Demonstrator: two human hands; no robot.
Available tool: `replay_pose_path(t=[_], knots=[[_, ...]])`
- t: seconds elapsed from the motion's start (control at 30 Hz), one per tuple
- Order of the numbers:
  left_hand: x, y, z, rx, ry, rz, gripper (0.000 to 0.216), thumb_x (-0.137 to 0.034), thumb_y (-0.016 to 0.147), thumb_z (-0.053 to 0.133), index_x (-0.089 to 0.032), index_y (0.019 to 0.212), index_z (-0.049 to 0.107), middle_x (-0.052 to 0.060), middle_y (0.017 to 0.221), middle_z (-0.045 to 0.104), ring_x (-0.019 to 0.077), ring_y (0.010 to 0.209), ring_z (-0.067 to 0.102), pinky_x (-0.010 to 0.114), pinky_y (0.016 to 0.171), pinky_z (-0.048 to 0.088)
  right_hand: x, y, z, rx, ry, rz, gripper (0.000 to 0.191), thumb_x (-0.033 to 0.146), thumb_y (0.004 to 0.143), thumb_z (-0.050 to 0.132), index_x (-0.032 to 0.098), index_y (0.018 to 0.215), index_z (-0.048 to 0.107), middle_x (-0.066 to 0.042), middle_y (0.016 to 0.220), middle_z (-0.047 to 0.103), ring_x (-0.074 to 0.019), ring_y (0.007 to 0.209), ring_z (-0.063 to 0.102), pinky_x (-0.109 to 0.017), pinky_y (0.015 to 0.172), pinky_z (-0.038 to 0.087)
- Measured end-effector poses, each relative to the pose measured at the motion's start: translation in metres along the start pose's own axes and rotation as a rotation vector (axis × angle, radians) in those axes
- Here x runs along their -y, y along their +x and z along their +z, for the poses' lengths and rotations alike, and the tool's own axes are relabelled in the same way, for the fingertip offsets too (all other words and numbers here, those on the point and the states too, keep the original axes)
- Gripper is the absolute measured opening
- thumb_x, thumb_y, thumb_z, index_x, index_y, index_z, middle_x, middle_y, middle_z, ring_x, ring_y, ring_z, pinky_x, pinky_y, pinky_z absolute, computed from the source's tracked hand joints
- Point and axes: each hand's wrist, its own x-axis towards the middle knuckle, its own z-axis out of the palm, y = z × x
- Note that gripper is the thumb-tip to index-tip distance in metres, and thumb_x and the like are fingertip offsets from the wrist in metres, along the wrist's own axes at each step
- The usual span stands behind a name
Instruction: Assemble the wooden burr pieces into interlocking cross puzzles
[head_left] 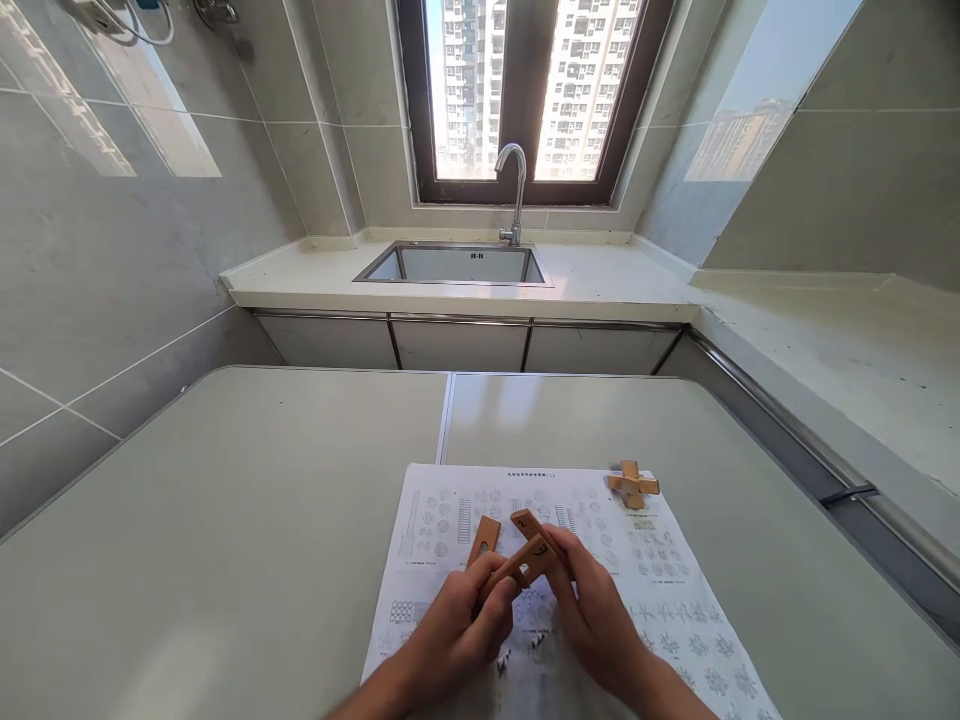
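My left hand [469,620] is closed around a wooden puzzle piece [534,556] with a dark mark and a round hole near its end. A second wooden piece [486,535] sticks up behind the fingers of that hand. My right hand [592,605] pinches a numbered wooden stick [525,520], whose lower part lies against the left hand's piece. Whether the pieces interlock I cannot tell. Under both hands lies a white paper sheet [435,495] printed with small diagrams. A cross-shaped wooden puzzle [634,486] rests on its far right corner.
The sheet lies on a pale table [247,520] with a seam [447,415] running away from me. Beyond it stands a white counter [300,275] with a sink [465,265] and a tap [517,190] below a window [517,90]. Another counter [847,340] runs along the right.
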Motion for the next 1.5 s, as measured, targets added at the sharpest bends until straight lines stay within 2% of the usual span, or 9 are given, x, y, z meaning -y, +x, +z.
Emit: replay_pose_path(t=[0.23, 0.43, 0.57, 0.63, 0.73, 0.83, 1.07, 1.27, 1.5], knots=[[-0.003, 0.0, 0.002, -0.023, 0.025, -0.006, 0.044, -0.064, 0.108, 0.044, -0.021, 0.1, 0.049, -0.011, 0.056, 0.043, 0.0076, 0.045, 0.034, 0.022, 0.048, 0.029, 0.005, 0.004, -0.006, 0.007, -0.029, -0.042, 0.045, 0.023, 0.115, 0.034, 0.034, 0.156, 0.049, -0.008, 0.114, 0.069, -0.0223, 0.099, 0.07, -0.038, 0.088, 0.063], [0.001, 0.001, 0.002, -0.067, 0.033, 0.019, 0.04, -0.06, 0.11, 0.042, -0.021, 0.103, 0.05, -0.012, 0.051, 0.041, 0.0071, 0.039, 0.032, 0.021, 0.045, 0.028, 0.0, 0.003, -0.006, 0.033, -0.048, -0.071, 0.048, 0.023, 0.115, 0.034, 0.032, 0.16, 0.045, -0.012, 0.118, 0.068, -0.0246, 0.098, 0.071, -0.042, 0.085, 0.065], [0.004, 0.001, 0.001, -0.053, 0.043, 0.027, 0.04, -0.059, 0.111, 0.041, -0.02, 0.104, 0.05, -0.012, 0.052, 0.039, 0.0068, 0.04, 0.032, 0.021, 0.045, 0.028, -0.002, 0.002, -0.006, 0.069, -0.047, -0.03, 0.049, 0.026, 0.115, 0.036, 0.034, 0.163, 0.042, -0.011, 0.12, 0.071, -0.0245, 0.099, 0.073, -0.042, 0.087, 0.066], [0.004, 0.0, 0.001, -0.046, 0.049, 0.009, 0.04, -0.058, 0.111, 0.04, -0.02, 0.106, 0.051, -0.012, 0.054, 0.038, 0.0071, 0.041, 0.032, 0.021, 0.046, 0.029, -0.001, 0.001, -0.007, 0.083, -0.038, 0.0, 0.049, 0.028, 0.115, 0.036, 0.035, 0.163, 0.042, -0.01, 0.131, 0.071, -0.025, 0.111, 0.074, -0.041, 0.093, 0.066], [0.001, -0.001, 0.0, -0.047, 0.085, 0.007, 0.041, -0.058, 0.111, 0.04, -0.019, 0.107, 0.052, -0.011, 0.056, 0.039, 0.0082, 0.044, 0.034, 0.022, 0.047, 0.029, -0.001, 0.0, -0.009, 0.092, -0.03, 0.023, 0.049, 0.028, 0.115, 0.038, 0.035, 0.163, 0.042, -0.008, 0.15, 0.065, -0.0256, 0.135, 0.066, -0.043, 0.107, 0.061], [-0.002, 0.0, -0.002, -0.049, 0.163, 0.036, 0.042, -0.058, 0.111, 0.04, -0.018, 0.108, 0.055, -0.01, 0.059, 0.037, 0.0092, 0.048, 0.034, 0.023, 0.048, 0.027, -0.002, -0.002, -0.009, 0.093, -0.031, 0.023, 0.05, 0.027, 0.115, 0.04, 0.034, 0.164, 0.043, -0.007, 0.158, 0.06, -0.0262, 0.145, 0.059, -0.045, 0.116, 0.056], [-0.001, -0.001, -0.003, -0.053, 0.257, 0.034, 0.037, -0.051, 0.112, 0.041, -0.019, 0.103, 0.057, -0.007, 0.067, 0.038, 0.0106, 0.056, 0.034, 0.025, 0.054, 0.028, -0.005, -0.005, -0.006, 0.092, -0.04, 0.032, 0.052, 0.028, 0.114, 0.042, 0.035, 0.165, 0.041, -0.007, 0.162, 0.056, -0.0268, 0.148, 0.056, -0.046, 0.116, 0.056], [-0.001, -0.003, -0.002, -0.015, 0.341, 0.031, 0.033, -0.045, 0.112, 0.04, -0.019, 0.105, 0.058, -0.005, 0.071, 0.042, 0.0121, 0.06, 0.036, 0.027, 0.06, 0.031, -0.008, -0.007, -0.005, 0.124, -0.026, 0.055, 0.048, 0.029, 0.114, 0.042, 0.032, 0.162, 0.047, -0.009, 0.157, 0.061, -0.0272, 0.143, 0.061, -0.047, 0.114, 0.058], [-0.005, -0.006, 0.0, -0.02, 0.363, 0.015, 0.031, -0.045, 0.113, 0.038, -0.021, 0.099, 0.054, -0.003, 0.074, 0.047, 0.0146, 0.064, 0.042, 0.028, 0.063, 0.036, -0.009, -0.011, -0.005, 0.174, 0.018, 0.073, 0.051, 0.031, 0.114, 0.042, 0.033, 0.165, 0.042, -0.009, 0.161, 0.057, -0.0274, 0.148, 0.056, -0.049, 0.117, 0.055]])
